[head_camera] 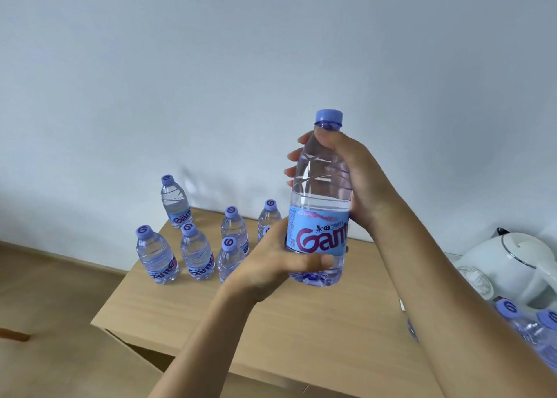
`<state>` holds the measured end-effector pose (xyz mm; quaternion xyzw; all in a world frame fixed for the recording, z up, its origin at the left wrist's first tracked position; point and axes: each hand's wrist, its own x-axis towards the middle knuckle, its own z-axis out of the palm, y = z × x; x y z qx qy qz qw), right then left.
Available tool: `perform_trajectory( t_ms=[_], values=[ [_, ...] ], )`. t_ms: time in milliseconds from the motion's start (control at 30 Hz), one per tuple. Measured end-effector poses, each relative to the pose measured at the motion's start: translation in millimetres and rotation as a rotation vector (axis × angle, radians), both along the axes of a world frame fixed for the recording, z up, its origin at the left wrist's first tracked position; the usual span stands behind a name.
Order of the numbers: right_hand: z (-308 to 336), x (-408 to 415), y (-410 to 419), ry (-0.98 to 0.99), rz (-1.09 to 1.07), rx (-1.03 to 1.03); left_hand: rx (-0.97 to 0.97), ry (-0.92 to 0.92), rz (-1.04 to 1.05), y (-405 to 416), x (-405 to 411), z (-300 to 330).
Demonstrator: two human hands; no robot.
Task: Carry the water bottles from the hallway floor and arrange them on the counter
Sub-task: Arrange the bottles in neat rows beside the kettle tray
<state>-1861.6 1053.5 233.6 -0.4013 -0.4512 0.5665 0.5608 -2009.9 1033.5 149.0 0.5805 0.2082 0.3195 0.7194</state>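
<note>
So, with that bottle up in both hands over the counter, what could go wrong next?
1. The held bottle may knock over the standing bottles as it comes down; one is hidden behind the left hand.
2. The right hand grips the smooth upper part, so it could slip.
3. A white kettle crowds the counter on the right.

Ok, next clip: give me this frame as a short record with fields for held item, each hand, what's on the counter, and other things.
held item: water bottle, upright, cap on, above the counter
left hand: grips the bottle's lower part
right hand: grips its upper part
on counter: at least six standing bottles at the far left
other: white kettle at right; more bottles at right edge
</note>
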Motion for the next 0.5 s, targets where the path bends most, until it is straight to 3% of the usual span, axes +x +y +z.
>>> perform_trajectory(
  t_ms=[167,300,500],
  values=[
    [-4.6,-3.9,-0.1,-0.119,-0.230,0.096,0.027,0.069,0.128,-2.3,3.4,0.1],
    [-7.4,-7.0,-0.5,-0.105,-0.311,0.086,0.116,0.149,0.175,-4.1,6.1,1.7],
    [-14.9,-6.3,-3.0,-0.116,-0.354,0.035,0.092,0.157,0.171,-5.4,7.8,-4.0]
  ],
)
